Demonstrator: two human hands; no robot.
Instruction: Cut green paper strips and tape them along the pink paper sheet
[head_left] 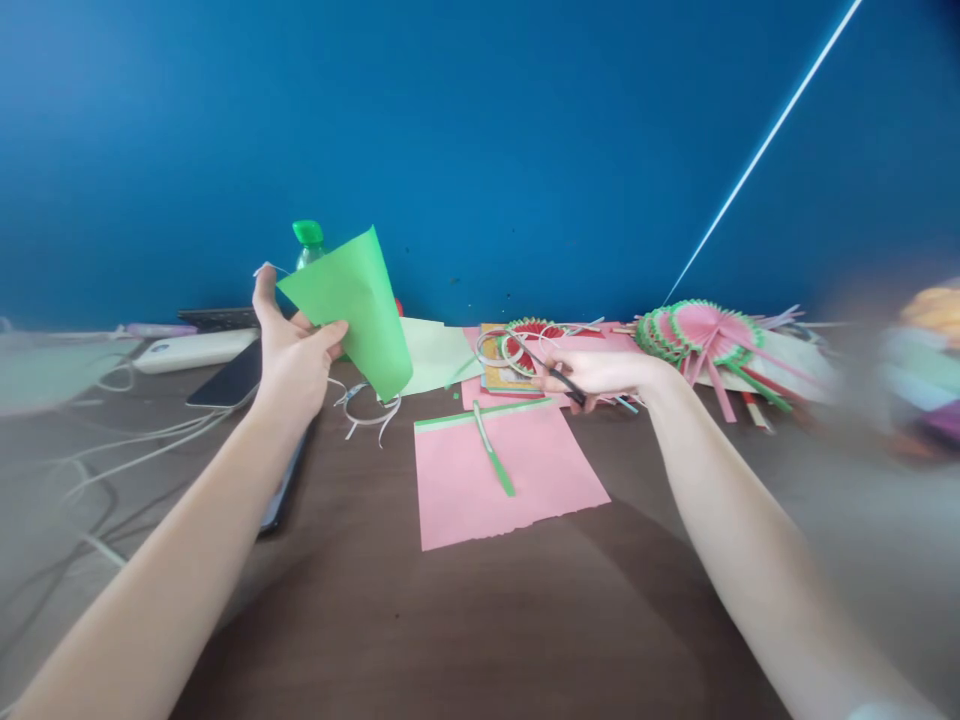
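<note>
My left hand (294, 358) is raised over the desk and pinches a curled sheet of green paper (358, 305) by its lower left edge. My right hand (596, 376) reaches forward and grips a pair of scissors (525, 355), its fingers closed round the black handles while the blades point left. Below both hands a pink sheet (502, 475) lies flat on the brown desk (450, 620), with a thin green strip (491, 455) across it. A pale green sheet (435, 352) rests behind the pink one.
Folded pink-and-green paper fans (701, 335) lie at the back right beside loose strips. A green-capped bottle (308, 243) stands behind the held paper. A dark phone (229, 382), a white device (196, 350) and white cables (142, 440) occupy the left. A blue wall rises behind.
</note>
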